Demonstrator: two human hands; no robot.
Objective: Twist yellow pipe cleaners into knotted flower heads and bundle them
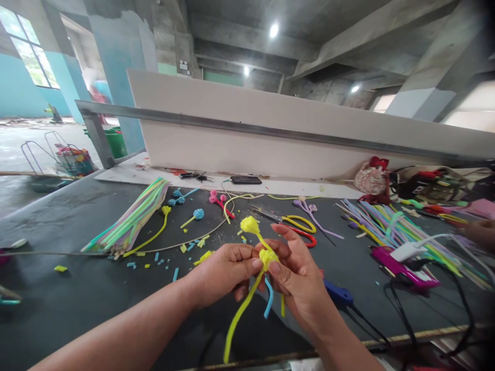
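Between both hands, above the front of the table, is a yellow pipe-cleaner flower (267, 256), its long stem hanging down toward me. My left hand (228, 268) pinches it from the left with thumb and fingertips. From the right, the thumb and fingers of my right hand (296, 278) close on the same piece, the other fingers partly raised. A second yellow bud (249, 225) sticks up above the fingers on a short stem. A blue pipe-cleaner piece (268, 299) shows below the hands; whether it is held I cannot tell.
Scissors (297, 226) with red and yellow handles lie beyond my right hand. Pipe-cleaner bundles (135, 216) lie left and right among cut scraps. A blue corded tool (338, 293), a magenta power strip (406, 268) and a phone (246, 180) are about. Another person's hand (479, 232) is at far right.
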